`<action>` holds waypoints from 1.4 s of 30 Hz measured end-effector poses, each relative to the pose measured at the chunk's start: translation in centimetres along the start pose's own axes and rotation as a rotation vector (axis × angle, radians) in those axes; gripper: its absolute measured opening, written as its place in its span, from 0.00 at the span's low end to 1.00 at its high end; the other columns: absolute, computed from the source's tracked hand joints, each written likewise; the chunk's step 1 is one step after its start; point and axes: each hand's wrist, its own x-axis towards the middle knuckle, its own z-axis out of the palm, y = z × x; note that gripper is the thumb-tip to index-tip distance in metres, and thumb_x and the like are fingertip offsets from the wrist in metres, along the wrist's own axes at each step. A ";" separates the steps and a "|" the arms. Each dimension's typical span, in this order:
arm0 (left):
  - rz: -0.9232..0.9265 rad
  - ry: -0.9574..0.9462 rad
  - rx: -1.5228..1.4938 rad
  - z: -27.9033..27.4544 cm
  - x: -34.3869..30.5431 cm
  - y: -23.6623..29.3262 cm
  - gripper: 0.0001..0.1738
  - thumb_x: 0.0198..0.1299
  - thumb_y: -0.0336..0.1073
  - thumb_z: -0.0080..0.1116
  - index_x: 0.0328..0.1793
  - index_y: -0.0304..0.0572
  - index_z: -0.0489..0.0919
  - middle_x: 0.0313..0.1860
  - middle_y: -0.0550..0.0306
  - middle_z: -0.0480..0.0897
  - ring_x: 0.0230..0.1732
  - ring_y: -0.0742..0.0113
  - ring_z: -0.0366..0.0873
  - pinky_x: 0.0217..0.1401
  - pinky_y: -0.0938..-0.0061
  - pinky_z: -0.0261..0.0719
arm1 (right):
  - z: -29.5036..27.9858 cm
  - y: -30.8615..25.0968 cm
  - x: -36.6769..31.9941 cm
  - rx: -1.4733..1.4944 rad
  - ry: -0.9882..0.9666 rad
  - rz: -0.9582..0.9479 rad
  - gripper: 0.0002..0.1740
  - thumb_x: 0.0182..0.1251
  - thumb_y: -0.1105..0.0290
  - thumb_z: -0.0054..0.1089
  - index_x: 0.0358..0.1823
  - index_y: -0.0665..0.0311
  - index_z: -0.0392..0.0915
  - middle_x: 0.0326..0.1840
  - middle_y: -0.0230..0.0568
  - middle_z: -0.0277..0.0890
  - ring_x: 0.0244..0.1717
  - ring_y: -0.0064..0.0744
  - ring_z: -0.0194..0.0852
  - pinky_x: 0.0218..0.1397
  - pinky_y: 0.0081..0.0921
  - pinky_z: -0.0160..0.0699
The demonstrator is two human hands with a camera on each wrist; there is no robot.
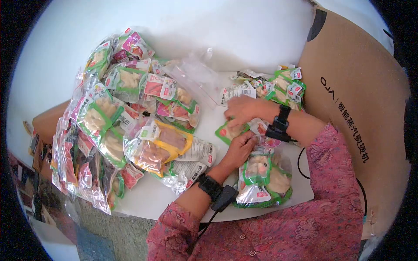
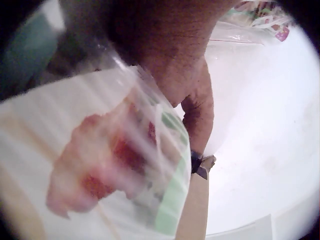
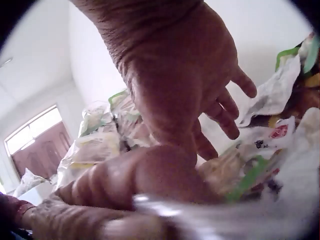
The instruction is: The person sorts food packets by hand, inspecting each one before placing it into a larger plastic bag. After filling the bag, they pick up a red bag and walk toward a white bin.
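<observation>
My left hand [image 1: 240, 150] grips the gathered top of a clear plastic bag [image 1: 261, 191], which holds several green-edged food packets. In the right wrist view its curled fingers [image 3: 125, 175] show above shiny film. Just beyond it, my right hand [image 1: 248, 109] reaches over a small green-edged packet [image 1: 225, 132]. Seen from the right wrist, the fingers [image 3: 227, 122] of that hand are spread and nearly straight, pointing down toward the packets. Close to the left wrist camera, the bag's film covers a packet printed with reddish meat [image 2: 100, 165].
A large heap of bagged food packets [image 1: 104, 108] covers the left of the white table [image 1: 300, 191]. Flat clear bags [image 1: 196, 80] lie at the back middle. More loose packets [image 1: 285, 85] sit at the back right, beside a tall cardboard box [image 1: 348, 95].
</observation>
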 end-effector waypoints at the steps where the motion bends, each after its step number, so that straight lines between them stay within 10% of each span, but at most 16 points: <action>1: -0.020 -0.003 -0.030 0.1 0.0 -0.2 0.11 0.62 0.37 0.44 0.29 0.40 0.69 0.22 0.69 0.65 0.26 0.79 0.61 0.27 0.82 0.62 | 0.4 1.2 -0.4 0.013 0.007 -0.006 0.21 0.49 0.52 0.53 0.43 0.54 0.76 0.42 0.45 0.70 0.50 0.44 0.65 0.48 0.38 0.67; 11: 0.045 0.060 -0.142 0.2 0.1 -0.1 0.08 0.62 0.33 0.44 0.33 0.38 0.70 0.22 0.67 0.66 0.25 0.79 0.61 0.27 0.83 0.64 | 2.1 0.0 -9.7 0.380 0.534 0.153 0.19 0.52 0.62 0.55 0.44 0.65 0.73 0.38 0.45 0.70 0.41 0.41 0.68 0.44 0.33 0.68; 22: 0.189 0.140 -0.026 3.1 -0.2 13.6 0.07 0.63 0.32 0.44 0.36 0.37 0.71 0.23 0.66 0.67 0.26 0.81 0.61 0.26 0.84 0.61 | 8.4 1.3 -14.0 1.053 1.000 0.299 0.14 0.55 0.66 0.53 0.41 0.66 0.74 0.37 0.39 0.75 0.38 0.29 0.72 0.44 0.26 0.71; 35: 0.534 0.427 0.786 -6.2 5.4 24.0 0.09 0.60 0.33 0.47 0.30 0.37 0.72 0.17 0.65 0.65 0.21 0.81 0.58 0.24 0.85 0.59 | 12.3 2.7 -12.7 1.324 1.211 0.222 0.09 0.56 0.70 0.50 0.34 0.69 0.75 0.29 0.40 0.76 0.31 0.24 0.74 0.37 0.21 0.73; 38: 0.637 0.546 1.295 -11.7 6.9 21.4 0.10 0.58 0.38 0.46 0.32 0.41 0.74 0.22 0.51 0.76 0.23 0.58 0.74 0.26 0.70 0.69 | 12.7 3.1 -11.8 1.196 1.251 0.237 0.09 0.56 0.71 0.49 0.31 0.69 0.75 0.26 0.39 0.75 0.29 0.23 0.73 0.34 0.21 0.72; 42: 0.300 0.593 1.451 -16.1 6.1 16.8 0.10 0.56 0.40 0.47 0.33 0.43 0.76 0.27 0.45 0.77 0.31 0.46 0.75 0.32 0.60 0.70 | 12.7 2.7 -12.9 1.185 1.146 0.213 0.09 0.55 0.70 0.48 0.30 0.68 0.74 0.23 0.36 0.73 0.27 0.22 0.71 0.32 0.22 0.71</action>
